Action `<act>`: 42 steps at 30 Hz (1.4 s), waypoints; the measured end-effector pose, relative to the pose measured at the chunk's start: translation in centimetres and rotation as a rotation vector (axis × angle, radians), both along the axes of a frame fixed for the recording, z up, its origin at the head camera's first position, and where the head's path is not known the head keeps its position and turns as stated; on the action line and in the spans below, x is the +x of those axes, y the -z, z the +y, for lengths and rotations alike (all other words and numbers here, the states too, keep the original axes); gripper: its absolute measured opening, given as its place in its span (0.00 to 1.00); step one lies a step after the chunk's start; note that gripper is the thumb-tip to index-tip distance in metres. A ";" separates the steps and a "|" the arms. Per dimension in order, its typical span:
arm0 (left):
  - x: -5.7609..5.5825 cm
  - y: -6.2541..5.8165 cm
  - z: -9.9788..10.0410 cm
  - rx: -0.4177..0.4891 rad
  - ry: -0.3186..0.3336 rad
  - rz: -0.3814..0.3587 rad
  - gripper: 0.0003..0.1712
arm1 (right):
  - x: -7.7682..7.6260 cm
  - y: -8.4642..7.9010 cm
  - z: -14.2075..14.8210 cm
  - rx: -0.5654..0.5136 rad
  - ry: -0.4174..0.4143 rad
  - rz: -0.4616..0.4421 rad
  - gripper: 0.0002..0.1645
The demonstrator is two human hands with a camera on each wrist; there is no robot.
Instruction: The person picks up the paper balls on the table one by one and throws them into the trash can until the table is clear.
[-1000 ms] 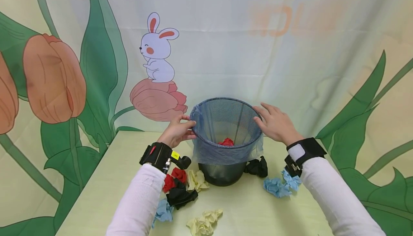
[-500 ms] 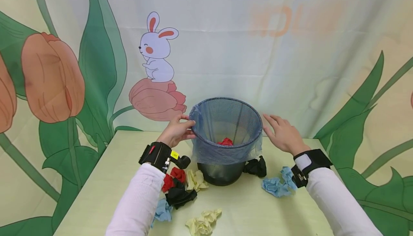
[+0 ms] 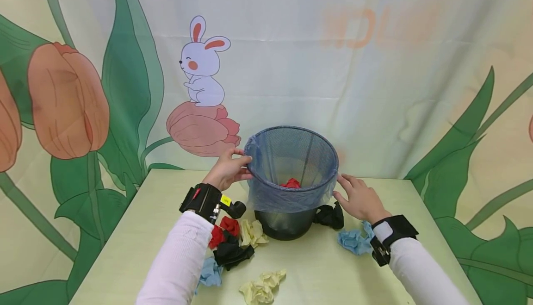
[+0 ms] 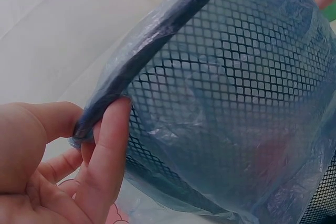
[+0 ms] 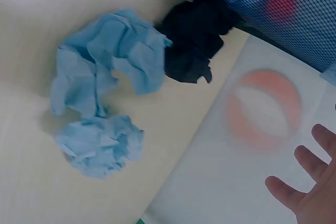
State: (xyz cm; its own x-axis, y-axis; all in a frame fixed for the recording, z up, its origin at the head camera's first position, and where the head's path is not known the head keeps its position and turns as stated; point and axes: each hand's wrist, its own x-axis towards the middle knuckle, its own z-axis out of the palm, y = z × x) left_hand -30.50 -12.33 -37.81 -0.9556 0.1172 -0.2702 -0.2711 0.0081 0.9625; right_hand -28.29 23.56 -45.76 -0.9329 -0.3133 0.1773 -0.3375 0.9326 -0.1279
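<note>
A black mesh wastebasket (image 3: 287, 225) stands on the table, with a translucent blue bin liner (image 3: 283, 199) folded over its rim. Inside lies a red crumpled paper (image 3: 291, 183). My left hand (image 3: 226, 170) pinches the lined rim at the left; in the left wrist view, thumb and fingers sit on both sides of the rim (image 4: 152, 38). To the right of the basket hovers my right hand (image 3: 361, 199), fingers extended and holding nothing. Its fingertips are close to the liner's edge; whether they touch it I cannot tell. Below it lie blue crumpled papers (image 5: 100, 145).
Left of the basket lie red (image 3: 230, 225), black (image 3: 233, 252), blue (image 3: 211, 272) and cream (image 3: 253, 233) crumpled papers. Another cream pair (image 3: 264, 287) lies nearer the front, and a black one (image 3: 330, 215) beside the basket's right. A printed curtain (image 3: 374, 87) hangs behind the table.
My right hand has left the rim's right side, moving outward and then down toward the blue papers. The left hand keeps its hold on the rim, and the basket stays put.
</note>
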 end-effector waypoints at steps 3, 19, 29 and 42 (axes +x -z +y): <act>-0.1 0.0 0.0 -0.002 0.000 -0.002 0.23 | 0.4 1.1 0.0 -0.005 0.000 -0.001 0.33; -0.2 0.0 -0.2 -0.005 0.003 0.000 0.24 | 3.7 7.9 0.5 -0.080 -0.073 0.025 0.40; -0.2 0.1 -0.2 0.009 0.000 -0.001 0.24 | 5.4 11.9 1.2 -0.033 -0.038 0.083 0.38; 0.0 0.0 0.0 0.024 0.000 0.001 0.25 | 6.1 14.1 1.6 -0.011 0.013 0.021 0.29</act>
State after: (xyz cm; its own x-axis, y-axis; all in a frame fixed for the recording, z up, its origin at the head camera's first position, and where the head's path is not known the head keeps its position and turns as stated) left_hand -30.46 -12.37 -37.79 -0.9559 0.1235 -0.2666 -0.2704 -0.0149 0.9626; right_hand -22.20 25.11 -59.85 -0.9331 -0.2987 0.2002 -0.3277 0.9356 -0.1314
